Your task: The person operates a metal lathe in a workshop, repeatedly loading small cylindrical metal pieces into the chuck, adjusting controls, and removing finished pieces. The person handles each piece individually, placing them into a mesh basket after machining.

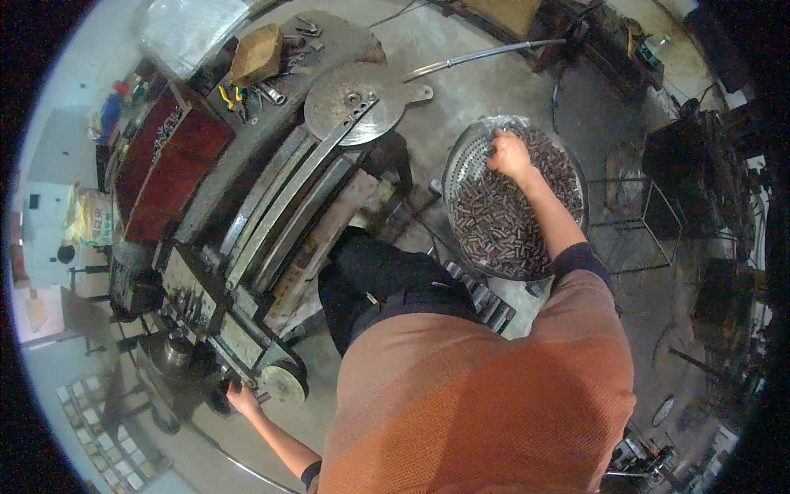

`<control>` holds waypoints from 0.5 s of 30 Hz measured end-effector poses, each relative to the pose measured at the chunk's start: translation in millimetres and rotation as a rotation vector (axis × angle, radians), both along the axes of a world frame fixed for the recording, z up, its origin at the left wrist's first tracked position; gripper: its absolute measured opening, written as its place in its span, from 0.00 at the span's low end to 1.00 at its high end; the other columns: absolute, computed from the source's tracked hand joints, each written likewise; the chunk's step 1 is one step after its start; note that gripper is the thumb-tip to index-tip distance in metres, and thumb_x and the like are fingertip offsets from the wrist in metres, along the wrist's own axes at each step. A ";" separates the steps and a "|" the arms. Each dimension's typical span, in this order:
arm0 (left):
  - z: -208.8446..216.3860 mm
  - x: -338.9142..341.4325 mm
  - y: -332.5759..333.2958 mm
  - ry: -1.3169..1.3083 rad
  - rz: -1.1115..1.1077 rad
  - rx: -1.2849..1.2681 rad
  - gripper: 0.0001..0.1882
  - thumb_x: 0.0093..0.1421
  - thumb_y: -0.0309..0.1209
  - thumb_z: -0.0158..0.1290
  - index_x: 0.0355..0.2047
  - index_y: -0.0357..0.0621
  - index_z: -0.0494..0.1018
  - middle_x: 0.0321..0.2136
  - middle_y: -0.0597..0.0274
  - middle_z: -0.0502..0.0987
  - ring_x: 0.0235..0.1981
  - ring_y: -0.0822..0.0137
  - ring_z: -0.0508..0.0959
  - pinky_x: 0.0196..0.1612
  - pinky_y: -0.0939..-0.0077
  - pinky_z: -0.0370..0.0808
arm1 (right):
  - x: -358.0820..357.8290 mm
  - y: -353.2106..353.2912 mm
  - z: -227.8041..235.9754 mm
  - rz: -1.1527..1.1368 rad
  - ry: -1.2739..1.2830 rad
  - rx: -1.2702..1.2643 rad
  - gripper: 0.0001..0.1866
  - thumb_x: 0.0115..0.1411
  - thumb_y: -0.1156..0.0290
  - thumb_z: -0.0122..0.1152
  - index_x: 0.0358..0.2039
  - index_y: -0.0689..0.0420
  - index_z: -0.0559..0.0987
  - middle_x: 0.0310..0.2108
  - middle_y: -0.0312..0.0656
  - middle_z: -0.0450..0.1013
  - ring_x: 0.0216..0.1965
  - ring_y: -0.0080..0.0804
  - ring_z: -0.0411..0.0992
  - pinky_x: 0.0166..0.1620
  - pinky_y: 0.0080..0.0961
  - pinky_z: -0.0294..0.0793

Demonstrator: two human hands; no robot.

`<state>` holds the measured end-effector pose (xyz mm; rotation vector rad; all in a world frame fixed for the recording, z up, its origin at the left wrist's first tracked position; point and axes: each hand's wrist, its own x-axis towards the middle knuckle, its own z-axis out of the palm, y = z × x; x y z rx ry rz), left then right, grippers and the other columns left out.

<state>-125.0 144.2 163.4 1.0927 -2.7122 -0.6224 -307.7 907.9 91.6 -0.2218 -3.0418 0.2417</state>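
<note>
Grey floor (485, 92) beyond; metal pieces (494, 230), likely stiff, I'd pinch mid-length. Whether right hand (511, 155) or left hand (243, 399) grasps anything, I can't tell.

"How is our light?"
"Uneven: we get a bright patch of floor (461, 90) at upper centre, while the right side sinks into murk. We cannot tell the light's source."
"Any glare?"
"We see shine on the metal disc (336, 92) and the pale sheet (193, 31) at upper left, small glints among the metal pieces (504, 224), and darker shading across the sweater (485, 395)."
"Sharpness?"
"Soft toward the rim; the rails (288, 206) left of centre bow, and we have black, grainy corners."
</note>
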 end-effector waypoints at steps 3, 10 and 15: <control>6.5 1.3 9.0 -0.071 0.008 -0.110 0.19 0.51 0.24 0.52 0.44 0.29 0.68 0.39 0.49 0.74 0.38 0.60 0.74 0.44 0.71 0.68 | -16.7 3.7 -4.9 0.004 -0.149 0.114 0.16 0.34 0.66 0.60 0.24 0.63 0.78 0.38 0.46 0.70 0.46 0.43 0.64 0.48 0.32 0.67; 2.0 2.9 -11.3 -0.067 -0.109 0.062 0.17 0.52 0.27 0.52 0.41 0.28 0.69 0.36 0.48 0.75 0.36 0.61 0.75 0.42 0.71 0.68 | -21.9 -5.6 12.9 0.103 -0.378 0.299 0.16 0.43 0.67 0.50 0.31 0.60 0.78 0.42 0.47 0.69 0.50 0.41 0.62 0.50 0.36 0.64; -14.3 8.2 -15.6 0.085 -0.028 0.131 0.14 0.54 0.26 0.50 0.38 0.27 0.70 0.33 0.53 0.76 0.33 0.68 0.73 0.39 0.76 0.68 | -14.1 -18.3 20.6 -0.004 -0.238 0.107 0.21 0.39 0.65 0.57 0.36 0.60 0.77 0.46 0.53 0.65 0.50 0.46 0.63 0.49 0.37 0.65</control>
